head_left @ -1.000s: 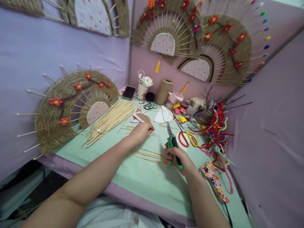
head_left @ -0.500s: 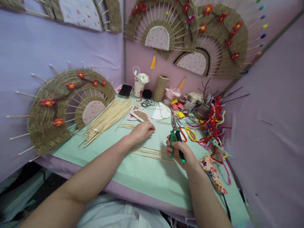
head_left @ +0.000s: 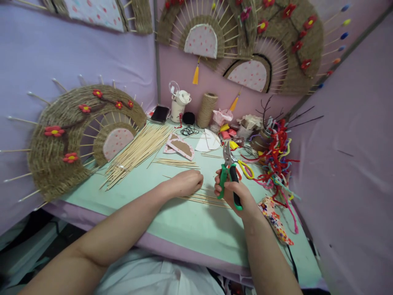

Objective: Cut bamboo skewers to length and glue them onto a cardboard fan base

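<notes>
My right hand (head_left: 235, 190) grips green-and-black pruning shears (head_left: 227, 174), their metal blades pointing up and away from me. My left hand (head_left: 188, 182) is closed low over the table, fingers curled down and mostly hidden. The end of a thin bamboo stick (head_left: 166, 177) pokes out to the left behind that wrist and seems to run into the fingers. Several long loose sticks (head_left: 208, 200) lie between and below my hands. Beyond the left hand rests a row of shorter sticks (head_left: 176, 163).
A big bundle of sticks (head_left: 138, 151) lies left, beside a woven twine fan (head_left: 58, 123). Toward the back are pink-edged cardboard pieces (head_left: 181, 148), a twine spool (head_left: 207, 110) and a white cup (head_left: 179, 107). Yellow-handled scissors (head_left: 246, 170), pipe cleaners (head_left: 278, 151) and a floral pouch (head_left: 276, 221) are on the right.
My left hand has moved nearer to me, from the short sticks down to the long loose ones, where one stick has shifted. My right hand keeps its hold on the pruning shears.
</notes>
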The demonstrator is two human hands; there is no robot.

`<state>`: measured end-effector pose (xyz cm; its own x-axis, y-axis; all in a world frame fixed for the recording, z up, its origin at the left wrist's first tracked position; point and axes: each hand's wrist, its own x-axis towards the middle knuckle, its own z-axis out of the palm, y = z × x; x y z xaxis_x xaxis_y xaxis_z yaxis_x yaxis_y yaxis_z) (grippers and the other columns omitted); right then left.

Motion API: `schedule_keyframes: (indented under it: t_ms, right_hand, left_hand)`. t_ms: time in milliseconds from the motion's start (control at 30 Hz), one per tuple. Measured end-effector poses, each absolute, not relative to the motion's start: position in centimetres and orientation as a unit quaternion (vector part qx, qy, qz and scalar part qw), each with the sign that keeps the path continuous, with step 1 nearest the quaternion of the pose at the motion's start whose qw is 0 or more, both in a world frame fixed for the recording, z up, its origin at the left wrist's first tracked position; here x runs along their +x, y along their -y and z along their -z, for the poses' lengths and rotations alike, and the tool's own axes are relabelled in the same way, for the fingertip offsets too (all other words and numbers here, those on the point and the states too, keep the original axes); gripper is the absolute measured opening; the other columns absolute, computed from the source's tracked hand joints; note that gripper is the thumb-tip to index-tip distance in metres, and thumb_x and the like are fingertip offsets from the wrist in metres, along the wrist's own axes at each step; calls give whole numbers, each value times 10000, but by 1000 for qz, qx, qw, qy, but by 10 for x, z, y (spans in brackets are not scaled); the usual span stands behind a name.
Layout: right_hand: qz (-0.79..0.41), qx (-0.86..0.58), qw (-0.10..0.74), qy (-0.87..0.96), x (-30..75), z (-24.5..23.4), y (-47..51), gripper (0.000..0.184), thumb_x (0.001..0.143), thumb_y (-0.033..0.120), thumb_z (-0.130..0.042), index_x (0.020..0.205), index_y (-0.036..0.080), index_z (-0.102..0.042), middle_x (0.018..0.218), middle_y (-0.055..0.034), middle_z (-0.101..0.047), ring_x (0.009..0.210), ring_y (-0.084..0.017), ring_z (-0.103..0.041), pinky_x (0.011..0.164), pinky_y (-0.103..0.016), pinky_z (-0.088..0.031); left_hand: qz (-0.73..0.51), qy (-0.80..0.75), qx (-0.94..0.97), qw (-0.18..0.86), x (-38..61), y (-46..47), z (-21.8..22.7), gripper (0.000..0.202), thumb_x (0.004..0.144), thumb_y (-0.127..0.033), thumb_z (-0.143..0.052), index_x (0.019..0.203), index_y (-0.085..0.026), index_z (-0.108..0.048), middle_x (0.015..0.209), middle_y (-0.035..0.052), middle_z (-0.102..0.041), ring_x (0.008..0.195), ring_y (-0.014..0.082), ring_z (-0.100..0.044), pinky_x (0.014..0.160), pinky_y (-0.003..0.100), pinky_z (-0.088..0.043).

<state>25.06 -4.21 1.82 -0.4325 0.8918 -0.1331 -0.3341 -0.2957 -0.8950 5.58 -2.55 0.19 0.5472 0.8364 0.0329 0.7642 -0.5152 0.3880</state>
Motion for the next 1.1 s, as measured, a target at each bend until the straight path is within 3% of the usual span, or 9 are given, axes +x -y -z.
schedule_keyframes:
  t_ms: [133, 267, 433, 733, 900, 1100]
  right_hand:
    - [-712, -329, 402, 472, 255, -12, 42, 409, 667, 248, -638, 1068, 243, -558, 959, -26, -544, 816, -173, -510, 710, -315, -402]
    - [-684, -365, 333, 537, 257, -10, 44, 490, 680, 285, -630, 1160, 241, -539, 1083, -46, -554, 954, -210, -519, 791, -341, -410]
    - [-642, -412, 237, 602, 253, -16, 48, 461, 707, 295, -593, 1160, 234, -538, 1131, -44, -564, 1004, -220, -519, 805, -338, -402]
    - [-617, -417, 217, 631, 249, -23, 53, 406, 718, 319, -573, 1114, 234, -541, 1063, -33, -585, 1025, -236, -523, 804, -342, -396]
    - [-623, -417, 219, 625, 249, -21, 52, 396, 722, 304, -574, 1112, 244, -537, 955, -15, -566, 994, -228, -529, 796, -337, -399]
    - [-627, -416, 220, 621, 249, -18, 51, 359, 730, 290, -574, 1084, 239, -550, 1016, -21, -575, 989, -222, -520, 779, -327, -402]
  left_hand:
    - [-187, -566, 789, 151, 36, 15, -12, 219, 853, -202, -428, 823, -173, -643, 795, 70, -666, 713, 198, -578, 613, 284, -378]
    - [-351, -591, 714, 135, 23, 5, -19, 166, 847, -220, -502, 836, -179, -663, 844, 48, -693, 767, 178, -604, 691, 276, -419]
    - [-489, -578, 612, 228, 26, 8, -25, 162, 804, -245, -584, 893, -170, -696, 815, 27, -701, 663, 128, -601, 653, 245, -461]
    - [-451, -567, 576, 380, 40, 18, -33, 203, 770, -271, -610, 891, -134, -701, 616, -2, -621, 507, 87, -519, 470, 197, -402]
    - [-430, -560, 592, 389, 43, 18, -26, 194, 765, -254, -600, 884, -138, -700, 635, 1, -634, 526, 90, -541, 474, 194, -396]
    - [-424, -544, 610, 390, 41, 16, -20, 201, 763, -235, -591, 896, -146, -712, 677, 5, -658, 535, 87, -551, 522, 204, -423]
